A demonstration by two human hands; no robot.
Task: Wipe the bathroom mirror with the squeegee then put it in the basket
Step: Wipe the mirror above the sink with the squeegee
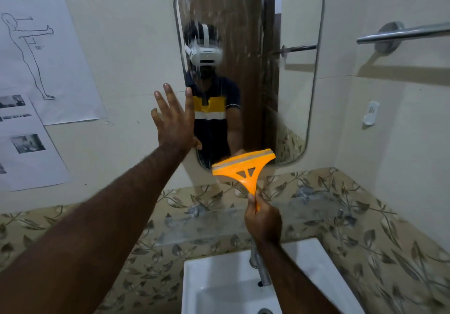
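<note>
Right hand (263, 220) grips orange squeegee (244, 166) at mirror (292, 82) bottom edge; left hand (173, 121), fingers spread, lies flat beside the mirror's left rim.

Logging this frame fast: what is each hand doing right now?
Left hand: open, fingers spread, holding nothing.
Right hand: closed on the orange squeegee handle.

- A clear glass shelf (209, 226) runs along the leaf-patterned tile wall (341, 216) under the mirror, seemingly bare.
- Below it sits a white rectangular ceramic basin (219, 287), with a chrome tap (261, 270) standing at its back rim.
</note>
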